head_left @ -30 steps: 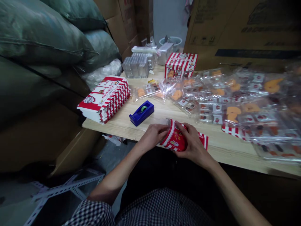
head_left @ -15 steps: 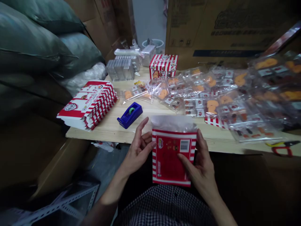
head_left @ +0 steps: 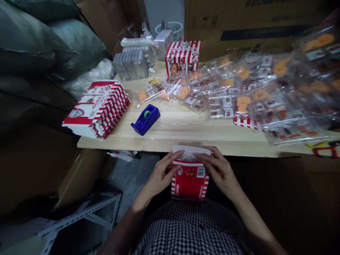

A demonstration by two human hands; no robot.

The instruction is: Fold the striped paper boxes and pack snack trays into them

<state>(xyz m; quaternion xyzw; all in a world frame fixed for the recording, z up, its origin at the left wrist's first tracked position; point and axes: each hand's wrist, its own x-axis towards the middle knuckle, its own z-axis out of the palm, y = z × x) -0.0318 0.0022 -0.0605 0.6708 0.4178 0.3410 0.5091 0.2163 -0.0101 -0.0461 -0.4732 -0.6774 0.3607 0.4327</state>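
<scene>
A red and white striped cardboard box (head_left: 189,184) with a barcode stands in front of my body, just off the table's front edge. Its top is open, with a white flap up at the back and clear plastic showing in the mouth. My left hand (head_left: 166,173) grips the box's left upper edge, thumb on the printed front and fingers at the opening. On the other side my right hand (head_left: 217,168) holds the upper right corner, its fingers reaching over the opening onto the clear plastic. What else lies inside the box is hidden.
On the wooden table (head_left: 180,132) sit a blue tape dispenser (head_left: 146,119), a stack of flat striped boxes (head_left: 97,108) and an upright striped box (head_left: 183,56). Clear plastic packs (head_left: 244,92) with orange pieces spread rightward. Red-handled scissors (head_left: 325,151) lie at the right edge.
My right hand has moved from the box's front side up to its top opening. My left fingers have closed onto the upper edge. The box now sits lower, and the view has tilted down.
</scene>
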